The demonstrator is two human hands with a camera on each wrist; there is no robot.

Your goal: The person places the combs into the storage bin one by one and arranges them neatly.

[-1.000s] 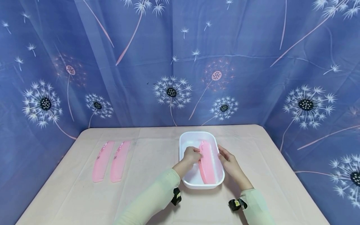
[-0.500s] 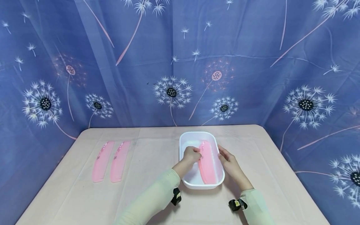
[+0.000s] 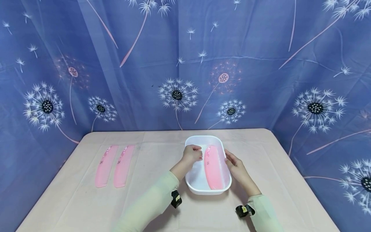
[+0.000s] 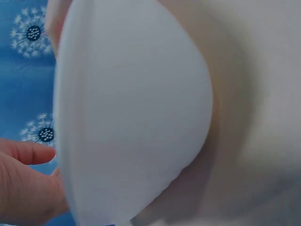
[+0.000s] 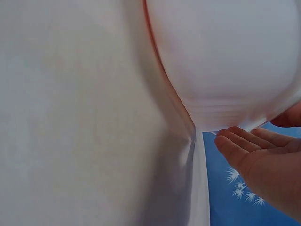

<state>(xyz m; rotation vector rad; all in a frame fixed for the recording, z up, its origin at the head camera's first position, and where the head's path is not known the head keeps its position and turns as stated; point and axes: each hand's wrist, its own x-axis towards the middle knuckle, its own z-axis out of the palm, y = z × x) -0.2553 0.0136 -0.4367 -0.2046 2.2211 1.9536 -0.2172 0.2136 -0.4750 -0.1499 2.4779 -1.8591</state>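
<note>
A pink comb (image 3: 214, 170) lies lengthwise in the right half of a white plastic box (image 3: 207, 192). My left hand (image 3: 192, 154) is over the box's left side, thumb and fingers parted, with a gap between its fingertips and the comb. In the left wrist view, the left hand (image 4: 28, 183) shows beyond the white wall and the rim hides part of it. My right hand (image 3: 236, 164) touches the box's right side, thumb at the rim. Seen from the right wrist, that hand's fingers (image 5: 240, 143) lie fairly straight against the box.
Two more pink combs, a left one (image 3: 106, 167) and a right one (image 3: 124, 167), lie side by side on the left of the pale-covered table (image 3: 156, 161). Behind it hangs a blue dandelion-print cloth (image 3: 145, 83).
My left hand has let go of the comb and drawn back up and to the left. The comb now lies on its own in the box; my right hand has stayed put.
</note>
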